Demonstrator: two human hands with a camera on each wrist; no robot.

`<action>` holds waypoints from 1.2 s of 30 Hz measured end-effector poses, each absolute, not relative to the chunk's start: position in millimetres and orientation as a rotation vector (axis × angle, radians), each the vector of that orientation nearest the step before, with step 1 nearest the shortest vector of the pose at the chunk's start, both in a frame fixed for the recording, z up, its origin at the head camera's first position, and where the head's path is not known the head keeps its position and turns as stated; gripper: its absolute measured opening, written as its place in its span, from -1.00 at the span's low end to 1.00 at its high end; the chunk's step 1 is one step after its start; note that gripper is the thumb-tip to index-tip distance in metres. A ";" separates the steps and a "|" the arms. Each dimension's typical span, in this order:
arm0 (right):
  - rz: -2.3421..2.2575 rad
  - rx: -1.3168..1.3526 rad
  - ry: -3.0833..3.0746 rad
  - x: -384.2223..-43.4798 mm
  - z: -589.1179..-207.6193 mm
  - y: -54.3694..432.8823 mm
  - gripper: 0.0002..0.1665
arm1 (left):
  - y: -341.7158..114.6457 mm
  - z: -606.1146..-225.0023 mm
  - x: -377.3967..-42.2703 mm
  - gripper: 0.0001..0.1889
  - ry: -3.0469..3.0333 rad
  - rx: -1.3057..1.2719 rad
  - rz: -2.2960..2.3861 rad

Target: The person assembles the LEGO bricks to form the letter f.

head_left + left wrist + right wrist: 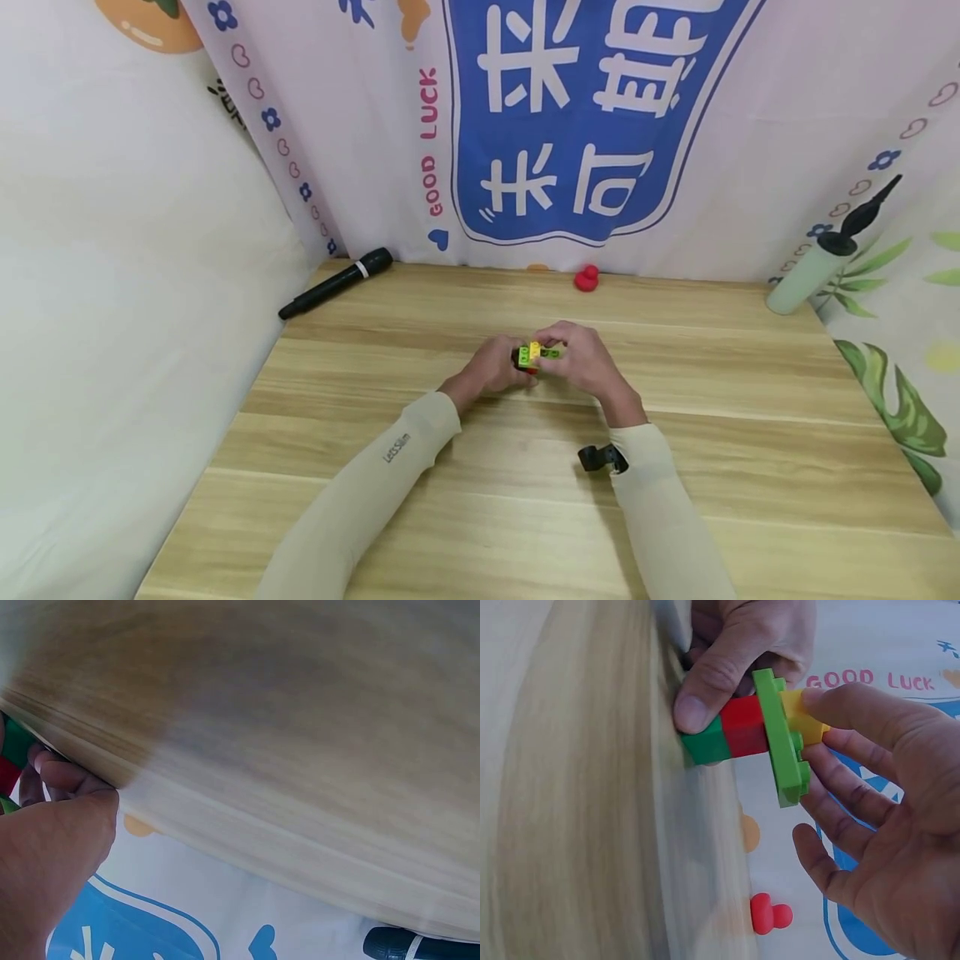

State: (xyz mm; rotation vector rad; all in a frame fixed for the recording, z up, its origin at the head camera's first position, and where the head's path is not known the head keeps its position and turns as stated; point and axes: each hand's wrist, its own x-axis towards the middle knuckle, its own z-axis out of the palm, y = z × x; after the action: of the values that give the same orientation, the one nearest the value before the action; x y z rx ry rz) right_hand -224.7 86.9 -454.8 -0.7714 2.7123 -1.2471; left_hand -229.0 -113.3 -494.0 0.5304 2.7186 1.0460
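Over the middle of the table, both hands hold a joined stack of toy building bricks. Clearest in the right wrist view, the stack has a dark green brick (pixel 704 742), a red brick (pixel 744 727), a long light green brick (pixel 778 742) set crosswise, and a yellow brick (pixel 802 720) on its studded side. My left hand (pixel 501 365) grips the dark green end, its thumb along that brick. The yellow brick is pinched between the thumb and fingers of my right hand (pixel 588 358). In the left wrist view, only part of the dark green brick (pixel 16 742) shows beyond the left hand.
A black microphone (pixel 335 284) lies at the table's back left. Near the back edge sits a small red rounded object (pixel 587 278). At the back right stands a pale green cylinder (pixel 810 273) with a black top. Printed cloth (pixel 360 167) hangs behind the table (pixel 480 517).
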 end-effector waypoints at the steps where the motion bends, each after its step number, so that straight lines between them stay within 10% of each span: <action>1: -1.244 -0.773 2.715 -225.2 -455.7 86.7 -0.64 | -113.6 -493.9 -228.9 -0.62 2.720 0.529 1.050; 18: -1.188 -0.714 2.723 -218.4 -450.0 85.8 -0.54 | -115.7 -493.5 -227.8 -0.59 2.727 0.501 1.016; 36: -0.525 -0.158 2.437 -158.7 -403.9 209.8 -0.37 | -112.5 -492.8 -226.0 -0.43 2.694 0.445 1.001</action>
State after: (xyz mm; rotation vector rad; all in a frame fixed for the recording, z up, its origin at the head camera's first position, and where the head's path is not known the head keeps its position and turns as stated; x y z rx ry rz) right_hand -158.7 209.8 -403.9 -0.1582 2.4368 -0.5247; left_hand -226.0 -112.5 -492.8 0.4446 2.6938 1.0009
